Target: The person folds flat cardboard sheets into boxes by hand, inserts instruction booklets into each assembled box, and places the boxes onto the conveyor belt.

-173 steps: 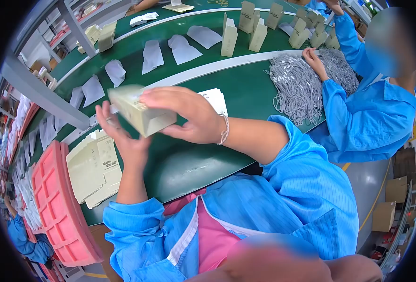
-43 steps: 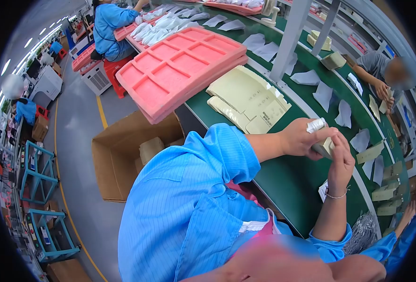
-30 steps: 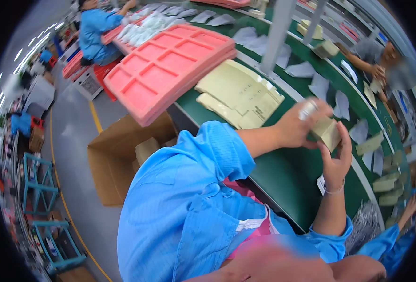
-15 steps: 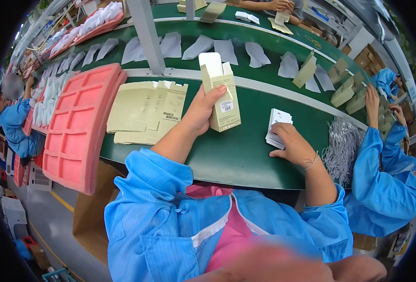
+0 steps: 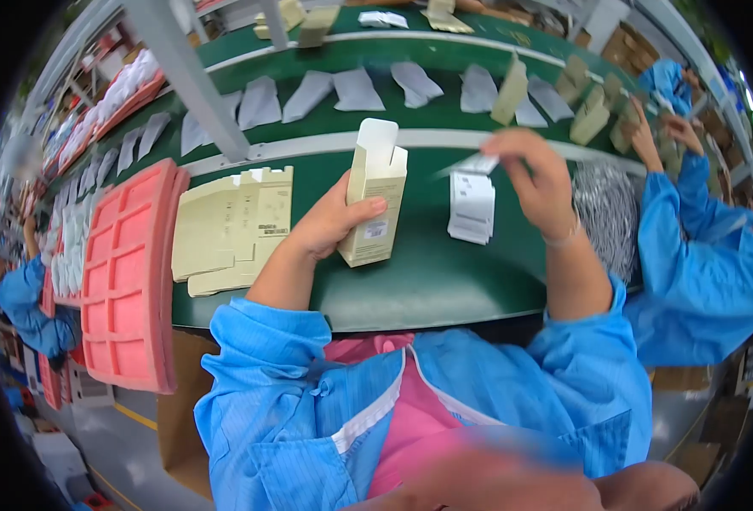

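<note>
Held a box (image 5: pixel 375 200) nearly upright in the left hand (image 5: pixel 332 217), above the green table (image 5: pixel 444 294), with the thumb pressed across its printed face and the fingers mostly hidden behind. Had its top open, with a white flap raised and pale inner walls in sight; could not tell the contents. Saw on its front a white label (image 5: pixel 376 228) below rows of tiny text, all too small to read. Pinched a blurred white card (image 5: pixel 468 165) at the fingertips of the right hand (image 5: pixel 534 179), just over the stack (image 5: pixel 472 213) of cards. Found small dark print on that stack, also illegible. Had flat cartons (image 5: pixel 231 230) piled to the left, with a dark block of unreadable lettering. Had pink trays (image 5: pixel 129 277) beside these, with a grid of compartments in view; saw white bundles heaped in a farther tray (image 5: pixel 129 109). Noticed a brown carton (image 5: pixel 185 413) below the table edge, with its inside mostly hidden. Had grey cords (image 5: pixel 604 221) bunched near the right forearm, and pale pouches (image 5: pixel 308 95) in a row beyond.
</note>
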### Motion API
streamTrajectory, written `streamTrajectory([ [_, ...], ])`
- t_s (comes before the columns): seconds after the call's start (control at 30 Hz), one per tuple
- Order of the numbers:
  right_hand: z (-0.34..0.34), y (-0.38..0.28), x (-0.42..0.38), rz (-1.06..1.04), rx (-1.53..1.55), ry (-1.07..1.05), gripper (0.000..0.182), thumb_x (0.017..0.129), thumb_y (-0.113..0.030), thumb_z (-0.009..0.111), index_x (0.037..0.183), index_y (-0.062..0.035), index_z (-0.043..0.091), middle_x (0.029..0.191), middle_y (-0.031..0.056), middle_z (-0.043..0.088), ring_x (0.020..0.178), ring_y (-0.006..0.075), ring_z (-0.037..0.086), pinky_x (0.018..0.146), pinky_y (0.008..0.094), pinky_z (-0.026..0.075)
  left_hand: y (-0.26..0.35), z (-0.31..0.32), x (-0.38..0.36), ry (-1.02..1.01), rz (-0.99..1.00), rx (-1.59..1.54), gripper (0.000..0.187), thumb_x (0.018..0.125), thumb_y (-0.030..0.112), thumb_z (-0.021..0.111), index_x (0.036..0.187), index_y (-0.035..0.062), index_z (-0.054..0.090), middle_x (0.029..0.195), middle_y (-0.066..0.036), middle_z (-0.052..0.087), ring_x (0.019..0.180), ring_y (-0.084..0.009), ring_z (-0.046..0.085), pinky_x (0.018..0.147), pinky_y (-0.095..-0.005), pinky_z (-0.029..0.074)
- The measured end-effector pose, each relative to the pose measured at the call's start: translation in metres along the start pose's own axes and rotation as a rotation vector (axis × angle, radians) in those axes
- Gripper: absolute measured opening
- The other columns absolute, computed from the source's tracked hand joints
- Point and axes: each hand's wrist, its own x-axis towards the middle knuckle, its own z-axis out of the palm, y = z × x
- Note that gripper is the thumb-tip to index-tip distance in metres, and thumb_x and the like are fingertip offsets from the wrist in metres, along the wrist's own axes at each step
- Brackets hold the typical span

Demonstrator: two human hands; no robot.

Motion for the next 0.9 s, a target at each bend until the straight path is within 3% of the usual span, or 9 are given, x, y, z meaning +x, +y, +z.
streamTrajectory([
  [0.13, 0.039, -0.003, 0.033, -0.077, 0.184, -0.150, 0.023, 0.078, 0.009, 0.055, 0.094, -0.0060, 0.064, 0.096, 0.0098, 0.065, 0.093, 0.0251, 0.062, 0.089, 0.0366, 0.047, 0.001, -0.005, -0.003, -0.277, -0.039, 0.173, 0.086, 0.068, 0.044, 0.077, 0.131, 0.0027, 0.037, 0.115, -0.010, 0.055, 0.103, -0.0224, 0.057, 0.086, -0.0367, 0.048],
  [0.2, 0.071, 0.000, 0.040, -0.237, 0.063, -0.295, 0.020, 0.081, 0.005, 0.055, 0.093, -0.0075, 0.064, 0.094, 0.0069, 0.065, 0.091, 0.0249, 0.062, 0.094, 0.0402, 0.044, -0.002, -0.004, -0.001, -0.144, 0.048, 0.166, 0.092, 0.061, 0.048, 0.080, 0.130, 0.0022, 0.039, 0.113, -0.011, 0.055, 0.100, -0.0229, 0.058, 0.084, -0.0353, 0.049],
  [0.33, 0.079, -0.003, 0.052, -0.260, 0.192, 0.005, 0.011, 0.082, -0.007, 0.058, 0.092, -0.0096, 0.064, 0.089, 0.0040, 0.065, 0.088, 0.0244, 0.061, 0.100, 0.0416, 0.039, 0.000, -0.006, -0.007, -0.036, 0.098, 0.119, 0.092, 0.061, 0.048, 0.080, 0.129, 0.0024, 0.040, 0.113, -0.011, 0.055, 0.098, -0.0225, 0.059, 0.081, -0.0334, 0.050],
  [0.43, 0.082, -0.001, 0.050, -0.071, 0.225, -0.402, 0.012, 0.083, -0.018, 0.060, 0.089, -0.0076, 0.063, 0.093, 0.0068, 0.064, 0.093, 0.0257, 0.059, 0.102, 0.0413, 0.035, -0.003, -0.011, -0.005, -0.021, 0.106, 0.114, 0.093, 0.060, 0.049, 0.080, 0.129, 0.0021, 0.039, 0.114, -0.011, 0.054, 0.096, -0.0211, 0.059, 0.080, -0.0317, 0.050],
  [0.47, 0.087, -0.002, 0.048, -0.062, 0.218, -0.402, 0.012, 0.083, -0.018, 0.060, 0.089, -0.0076, 0.063, 0.093, 0.0068, 0.064, 0.093, 0.0257, 0.059, 0.102, 0.0413, 0.035, -0.004, -0.013, -0.004, -0.031, 0.103, 0.109, 0.093, 0.060, 0.049, 0.080, 0.129, 0.0021, 0.039, 0.114, -0.011, 0.054, 0.096, -0.0211, 0.059, 0.080, -0.0317, 0.050],
  [0.57, 0.102, -0.003, 0.043, -0.381, 0.088, -0.142, 0.020, 0.083, -0.025, 0.062, 0.086, -0.0050, 0.061, 0.103, 0.0105, 0.060, 0.101, 0.0286, 0.054, 0.101, 0.0409, 0.034, -0.006, -0.017, 0.001, 0.324, 0.318, 0.627, 0.099, 0.065, 0.042, 0.079, 0.139, 0.0014, 0.028, 0.128, -0.015, 0.047, 0.119, -0.0288, 0.046, 0.097, -0.0388, 0.039],
  [0.73, 0.090, 0.049, 0.062, -0.226, -0.089, 0.082, 0.019, 0.084, -0.020, 0.062, 0.084, -0.0013, 0.059, 0.111, 0.0134, 0.055, 0.105, 0.0319, 0.051, 0.093, 0.0398, 0.041, 0.017, -0.020, 0.007, 0.709, 0.523, 1.315, 0.095, 0.070, 0.041, 0.076, 0.141, 0.0018, 0.026, 0.135, -0.021, 0.043, 0.126, -0.0364, 0.040, 0.100, -0.0425, 0.036],
  [0.83, 0.068, 0.110, 0.070, -0.026, -0.277, 0.232, 0.016, 0.083, -0.014, 0.062, 0.085, 0.0014, 0.058, 0.113, 0.0144, 0.054, 0.103, 0.0335, 0.052, 0.087, 0.0376, 0.046, 0.001, -0.053, 0.007, 0.487, -0.470, 1.545, 0.091, 0.073, 0.040, 0.073, 0.143, 0.0065, 0.026, 0.141, -0.023, 0.035, 0.132, -0.0414, 0.031, 0.104, -0.0457, 0.032],
  [0.9, 0.067, 0.147, 0.061, 0.080, -0.375, 0.204, 0.016, 0.083, -0.011, 0.061, 0.093, 0.0011, 0.057, 0.115, 0.0147, 0.053, 0.101, 0.0339, 0.053, 0.086, 0.0367, 0.046, -0.007, -0.045, 0.002, 0.378, -0.344, 1.535, 0.090, 0.073, 0.041, 0.073, 0.143, 0.0082, 0.026, 0.142, -0.023, 0.035, 0.132, -0.0416, 0.030, 0.105, -0.0456, 0.031],
])
